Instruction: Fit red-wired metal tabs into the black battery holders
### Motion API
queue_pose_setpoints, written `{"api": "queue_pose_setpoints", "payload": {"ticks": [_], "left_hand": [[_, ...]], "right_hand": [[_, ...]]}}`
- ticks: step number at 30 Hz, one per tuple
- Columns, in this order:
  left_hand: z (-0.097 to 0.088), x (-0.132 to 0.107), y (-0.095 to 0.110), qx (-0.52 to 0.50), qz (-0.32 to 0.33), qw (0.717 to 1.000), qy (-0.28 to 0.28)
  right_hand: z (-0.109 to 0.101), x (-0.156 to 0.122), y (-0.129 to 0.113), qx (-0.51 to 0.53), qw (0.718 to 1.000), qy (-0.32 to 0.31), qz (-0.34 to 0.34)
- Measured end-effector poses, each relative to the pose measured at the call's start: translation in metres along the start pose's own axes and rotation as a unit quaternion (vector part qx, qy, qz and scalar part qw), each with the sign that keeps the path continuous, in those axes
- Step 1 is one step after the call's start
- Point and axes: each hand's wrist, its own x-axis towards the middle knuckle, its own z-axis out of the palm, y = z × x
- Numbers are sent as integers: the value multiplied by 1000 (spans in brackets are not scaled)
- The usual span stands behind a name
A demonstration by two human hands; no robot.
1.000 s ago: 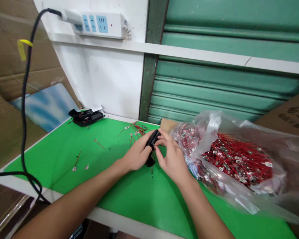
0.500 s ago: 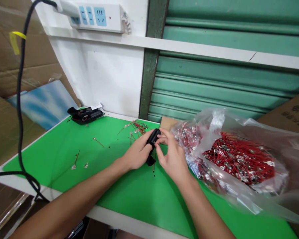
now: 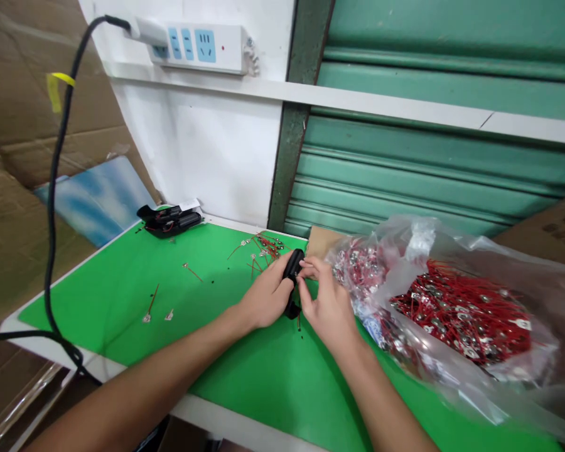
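My left hand (image 3: 263,298) grips a small black plastic holder (image 3: 292,268) over the green mat (image 3: 136,276), standing it nearly on end. My right hand (image 3: 327,301) meets it from the right, with fingertips pinching at the holder's upper end, where a thin red wire (image 3: 299,319) hangs down. What the right fingertips hold is too small to tell. Just beyond the hands lies a small heap of loose red wires with metal tabs (image 3: 262,245).
A clear plastic bag (image 3: 456,314) full of red tabbed wires lies at the right. More black holders (image 3: 169,220) sit at the mat's far left corner. Stray wires (image 3: 150,304) lie left. A black power cable (image 3: 56,188) hangs from a wall socket strip (image 3: 202,47).
The hands have stayed together on the black holder, with the right fingers shifting slightly at its top. The view has shifted a little to the left.
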Motion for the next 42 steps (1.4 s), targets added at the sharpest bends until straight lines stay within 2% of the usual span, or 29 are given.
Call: {"api": "queue_pose_setpoints", "payload": {"ticks": [6, 10, 17, 20, 24, 27, 30, 34, 37, 42], "left_hand": [[1, -1, -5, 21, -7, 999, 26], [-1, -4, -3, 48, -15, 998, 34], [-3, -8, 12, 154, -56, 986, 13], [-4, -8, 13, 164, -48, 985, 5], [-6, -4, 6, 122, 10, 992, -5], [-10, 2, 2, 16, 43, 999, -23], [-11, 5, 1, -60, 43, 996, -42], [-10, 3, 1, -62, 45, 995, -66], [-10, 2, -2, -22, 66, 995, -66], [-11, 3, -6, 30, 96, 993, -66]], "right_hand": [[5, 2, -4, -58, 997, 18, -45], [6, 2, -5, -109, 993, 9, -55], [7, 1, -5, -123, 991, -14, -49], [4, 2, -5, -126, 990, -28, -56], [-3, 5, -5, -42, 998, -42, -24], [-9, 8, -3, 62, 996, 18, 57], [-11, 10, 1, 133, 978, 76, 144], [-8, 7, 4, 262, 943, 3, 205], [-6, 4, 5, 280, 935, -33, 214], [-4, 2, 5, 295, 928, -49, 223]]}}
